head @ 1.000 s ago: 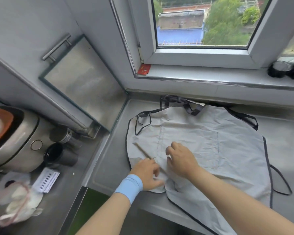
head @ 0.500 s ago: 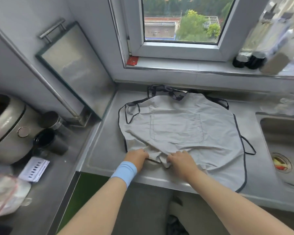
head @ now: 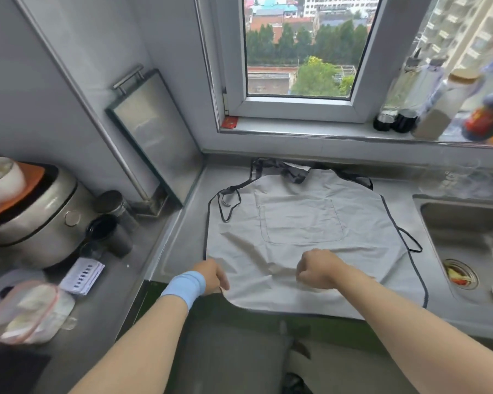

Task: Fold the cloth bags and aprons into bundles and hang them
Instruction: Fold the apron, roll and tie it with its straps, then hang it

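Observation:
A light grey apron (head: 299, 220) with dark trim, a front pocket and dark straps lies spread flat on the steel counter (head: 180, 237) below the window. Its lower hem hangs over the counter's front edge. My left hand (head: 212, 275), with a blue wristband, pinches the hem at the apron's near left corner. My right hand (head: 318, 268) has its fingers curled into the cloth near the middle of the hem, bunching a small fold. The neck straps lie crumpled at the back against the wall.
A steel sink (head: 467, 243) with food scraps in its drain lies to the right. Bottles (head: 427, 109) line the windowsill. At left stand a rice cooker (head: 26, 217), two dark cups (head: 108, 226), a leaning steel board (head: 154, 137) and a plastic bag (head: 26, 311).
Both hands drew the apron's lower hem toward me and over the counter edge, and the cloth now lies flatter. The camera tilted up and back.

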### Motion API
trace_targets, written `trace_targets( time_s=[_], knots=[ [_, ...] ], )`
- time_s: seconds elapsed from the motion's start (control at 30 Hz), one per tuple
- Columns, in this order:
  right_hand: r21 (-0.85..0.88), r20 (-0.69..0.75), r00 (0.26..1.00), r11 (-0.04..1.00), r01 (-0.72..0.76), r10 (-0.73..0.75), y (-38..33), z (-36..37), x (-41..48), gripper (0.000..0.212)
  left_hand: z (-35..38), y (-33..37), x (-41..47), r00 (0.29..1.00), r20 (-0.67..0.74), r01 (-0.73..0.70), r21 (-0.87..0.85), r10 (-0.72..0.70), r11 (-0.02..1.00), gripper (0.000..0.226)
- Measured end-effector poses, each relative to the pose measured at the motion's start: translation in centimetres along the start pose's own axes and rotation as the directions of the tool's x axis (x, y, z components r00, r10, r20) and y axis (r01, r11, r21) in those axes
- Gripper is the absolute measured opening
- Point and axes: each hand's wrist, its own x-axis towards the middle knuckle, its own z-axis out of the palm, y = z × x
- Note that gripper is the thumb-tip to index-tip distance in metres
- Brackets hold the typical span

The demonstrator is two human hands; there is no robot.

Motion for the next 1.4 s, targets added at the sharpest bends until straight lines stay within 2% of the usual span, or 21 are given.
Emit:
trace_targets(
  time_s=[0.17,0.27,0.3,0.33,0.4,0.43,0.57,0.63,0.77,0.87,0.93,1.0,1.1,1.17,1.2,1.23,1.27,1.3,1.33,1.37,1.4],
  knots=[
    [-0.035,-0.008,0.997,0.996,0.083,-0.083,-2.6,2.6,0.5,0.042,2.7,-1.1,-0.3,0.967,-0.197,0.127,-0.184,-0.163,0.975,0.047],
    [-0.142,0.092,0.988,0.981,0.134,-0.122,-4.2,5.3,1.0,0.058,3.9,-1.9,-0.4,0.876,-0.313,0.266,-0.323,-0.368,0.908,0.033],
    [-0.178,0.128,0.985,0.975,0.135,-0.113,-4.4,6.2,1.2,0.062,4.3,-2.0,-0.5,0.844,-0.266,0.314,-0.459,-0.466,0.831,0.038],
    [-0.207,0.161,0.982,0.969,0.131,-0.099,-4.6,7.3,1.4,0.066,4.7,-2.1,-0.5,0.825,-0.150,0.346,-0.627,-0.545,0.698,0.049],
    [-0.244,0.175,0.981,0.962,0.125,-0.083,-4.6,8.9,1.4,0.074,5.2,-2.1,-0.5,0.833,0.112,0.343,-0.872,-0.541,0.348,0.057],
    [-0.247,0.157,0.984,0.961,0.123,-0.085,-4.6,9.5,1.4,0.078,5.3,-2.2,-0.7,0.842,0.175,0.339,-0.908,-0.510,0.247,0.054],
    [-0.261,0.050,0.994,0.959,0.111,-0.102,-4.4,10.4,1.5,0.081,5.6,-3.7,-1.2,0.785,0.115,0.432,-0.805,-0.608,0.406,0.050],
    [-0.283,0.076,0.992,0.951,0.121,-0.104,-4.7,10.6,1.9,0.073,5.0,-4.7,-1.9,0.764,0.075,0.441,-0.786,-0.641,0.433,0.042],
    [-0.324,0.045,0.988,0.933,0.157,-0.151,-6.2,10.2,2.0,0.059,3.5,-5.4,-3.0,0.879,0.115,0.278,-0.912,-0.462,0.302,0.033],
    [-0.401,-0.078,0.948,0.881,0.253,-0.308,-6.7,10.3,1.4,0.050,2.6,-5.0,-3.2,0.891,0.046,0.212,-0.922,-0.451,0.325,0.037],
    [-0.422,-0.046,0.937,0.857,0.296,-0.346,-6.5,11.1,0.8,0.047,2.7,-4.8,-3.2,0.883,0.024,0.213,-0.910,-0.468,0.356,0.036],
    [-0.385,0.016,0.961,0.885,0.260,-0.276,-6.1,11.5,0.4,0.053,3.0,-4.9,-3.1,0.899,-0.016,0.184,-0.893,-0.438,0.410,0.039],
    [-0.322,0.091,0.972,0.918,0.233,-0.215,-5.5,10.4,0.3,0.059,2.7,-4.1,-3.4,0.943,-0.088,0.056,-0.909,-0.321,0.414,0.063],
    [-0.157,0.067,0.981,0.969,0.191,-0.183,-5.6,9.2,0.3,0.053,1.6,-2.7,-3.4,0.969,-0.111,-0.026,-0.933,-0.219,0.359,0.075],
    [0.028,-0.003,0.992,0.992,0.126,-0.126,-5.9,8.3,0.2,0.048,0.8,-1.6,-3.4,0.981,-0.117,-0.059,-0.939,-0.153,0.340,0.076],
    [0.288,-0.079,0.996,0.956,0.055,-0.033,-6.3,7.0,0.0,0.040,0.2,-0.3,-3.5,0.988,-0.130,-0.093,-0.932,-0.084,0.351,0.074],
    [0.563,-0.114,0.991,0.826,0.003,0.074,-6.7,5.3,-0.3,0.033,-0.3,1.2,-3.5,0.988,-0.156,-0.139,-0.907,-0.010,0.397,0.072],
    [0.787,-0.070,0.985,0.616,-0.041,0.156,-7.0,3.5,-0.4,0.032,-0.6,2.8,-3.5,0.981,-0.184,-0.194,-0.865,0.067,0.463,0.074],
    [0.910,0.014,0.983,0.405,-0.089,0.186,-6.9,1.7,-0.4,0.041,-0.7,4.4,-3.5,0.970,-0.193,-0.242,-0.814,0.147,0.529,0.079],
    [0.957,0.077,0.982,0.264,-0.122,0.175,-6.6,0.0,-0.5,0.053,-0.7,6.1,-3.7,0.959,-0.176,-0.276,-0.756,0.221,0.593,0.084],
    [0.966,0.099,0.980,0.218,-0.136,0.171,-6.3,-1.5,-0.5,0.062,-0.4,7.8,-3.8,0.947,-0.141,-0.302,-0.694,0.288,0.654,0.089]
  ],
)
